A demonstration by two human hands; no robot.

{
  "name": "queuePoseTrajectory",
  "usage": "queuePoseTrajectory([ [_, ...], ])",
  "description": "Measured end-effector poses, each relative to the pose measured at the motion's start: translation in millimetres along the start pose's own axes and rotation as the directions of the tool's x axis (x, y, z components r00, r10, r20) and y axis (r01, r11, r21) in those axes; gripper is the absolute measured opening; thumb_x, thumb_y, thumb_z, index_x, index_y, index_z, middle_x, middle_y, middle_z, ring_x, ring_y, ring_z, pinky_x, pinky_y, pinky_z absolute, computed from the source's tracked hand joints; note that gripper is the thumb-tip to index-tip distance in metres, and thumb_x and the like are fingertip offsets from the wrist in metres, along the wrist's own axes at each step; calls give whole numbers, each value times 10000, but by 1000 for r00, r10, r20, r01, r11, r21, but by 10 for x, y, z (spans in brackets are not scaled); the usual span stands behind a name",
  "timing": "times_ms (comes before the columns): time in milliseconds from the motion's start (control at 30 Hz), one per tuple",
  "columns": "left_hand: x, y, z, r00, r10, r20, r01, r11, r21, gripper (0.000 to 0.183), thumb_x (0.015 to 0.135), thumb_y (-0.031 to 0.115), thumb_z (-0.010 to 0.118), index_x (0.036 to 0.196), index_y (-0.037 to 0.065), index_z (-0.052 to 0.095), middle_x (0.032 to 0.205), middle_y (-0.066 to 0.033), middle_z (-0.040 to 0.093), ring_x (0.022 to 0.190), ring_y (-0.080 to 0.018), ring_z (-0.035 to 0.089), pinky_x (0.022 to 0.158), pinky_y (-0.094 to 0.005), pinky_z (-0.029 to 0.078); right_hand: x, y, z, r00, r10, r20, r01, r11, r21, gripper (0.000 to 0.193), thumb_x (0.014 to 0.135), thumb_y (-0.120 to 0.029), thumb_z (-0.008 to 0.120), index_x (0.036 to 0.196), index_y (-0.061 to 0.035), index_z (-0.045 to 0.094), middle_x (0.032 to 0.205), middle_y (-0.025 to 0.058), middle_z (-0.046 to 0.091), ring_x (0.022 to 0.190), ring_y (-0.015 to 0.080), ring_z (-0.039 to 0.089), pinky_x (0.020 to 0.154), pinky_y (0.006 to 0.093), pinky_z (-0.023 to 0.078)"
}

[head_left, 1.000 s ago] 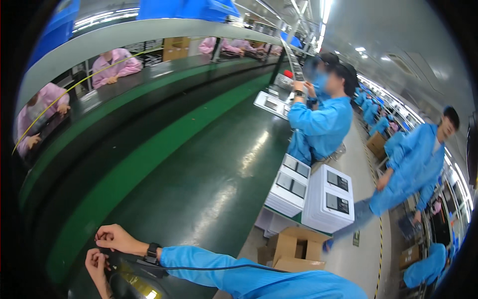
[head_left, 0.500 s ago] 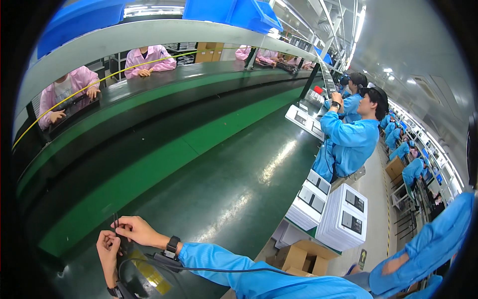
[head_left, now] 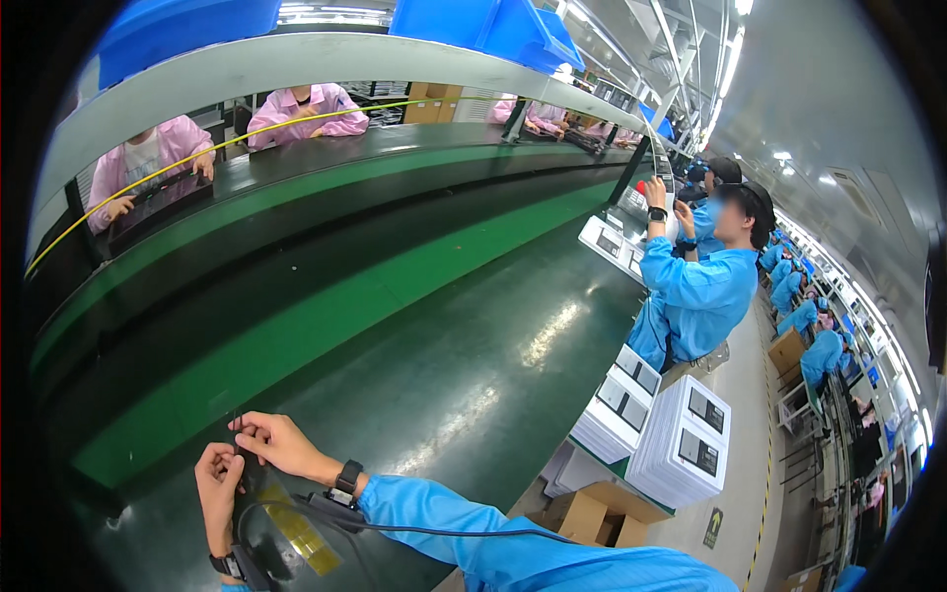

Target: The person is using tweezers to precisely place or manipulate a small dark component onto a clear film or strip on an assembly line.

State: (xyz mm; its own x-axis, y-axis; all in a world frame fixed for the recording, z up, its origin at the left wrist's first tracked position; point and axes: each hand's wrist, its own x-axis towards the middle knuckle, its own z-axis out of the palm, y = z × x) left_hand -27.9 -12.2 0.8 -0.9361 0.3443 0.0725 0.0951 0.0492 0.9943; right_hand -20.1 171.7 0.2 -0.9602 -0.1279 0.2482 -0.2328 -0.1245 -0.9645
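Both my hands are close together at the lower left, above the dark green bench (head_left: 414, 405). My right hand (head_left: 281, 446) is closed in a pinch on a thin dark strip-like piece (head_left: 237, 424), whose exact kind is too small to make out. Just left of it and lower, my left hand (head_left: 214, 485) has its fingers curled and pinched together; whatever it grips is hidden. Under my wrists lies a yellow translucent strip (head_left: 301, 538) on the bench. A black band with a dark box and cable (head_left: 434, 533) is on my right wrist.
White trays with dark-and-grey flat parts stand in stacks (head_left: 681, 444) at the bench's right edge, above an open cardboard box (head_left: 597, 513). A co-worker in blue (head_left: 700, 296) works farther along. A green-and-black conveyor (head_left: 345, 296) runs beyond the bench; blue bins (head_left: 483, 25) sit overhead.
My hands stay nearly in place, the right fingers shifting slightly up and right. The thin dark piece shows less clearly. The co-worker's hands have risen, and a blue sleeve at the lower right has gone.
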Motion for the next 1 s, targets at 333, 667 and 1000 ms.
queuePoseTrajectory([
  [333, 48, -59, 110, 1000, 11, -11, -11, 1000, -11, 148, 917, 133, 621, 1022, 38, 575, 789, 46, 531, 646, -10, 492, 455, -159, 386, -38, 1, -107, 1000, -6, 27, 6, 1000, 15, 224, 944, -45, 534, 1145, 46, 571, 762, 26, 601, 549, 61, 518, 515, 220, 437],
  [667, 58, 63, 205, 1000, 17, -21, -17, 1000, 15, 307, 917, 251, 660, 1142, 47, 616, 972, -27, 679, 815, -80, 615, 611, -217, 488, -71, -5, -105, 989, 141, -41, -145, 983, -110, 320, 910, -161, 649, 1177, 12, 607, 949, 94, 685, 795, 126, 651, 665, 260, 547],
  [1000, -133, -147, 23, 982, 180, -51, -181, 983, -28, 162, 914, 173, 646, 987, 37, 597, 768, 9, 620, 637, -47, 547, 521, -217, 438, -125, 88, 88, 993, 94, 66, -88, 992, -94, 324, 943, -52, 566, 1251, 50, 555, 846, 13, 631, 627, 61, 553, 562, 196, 437],
])
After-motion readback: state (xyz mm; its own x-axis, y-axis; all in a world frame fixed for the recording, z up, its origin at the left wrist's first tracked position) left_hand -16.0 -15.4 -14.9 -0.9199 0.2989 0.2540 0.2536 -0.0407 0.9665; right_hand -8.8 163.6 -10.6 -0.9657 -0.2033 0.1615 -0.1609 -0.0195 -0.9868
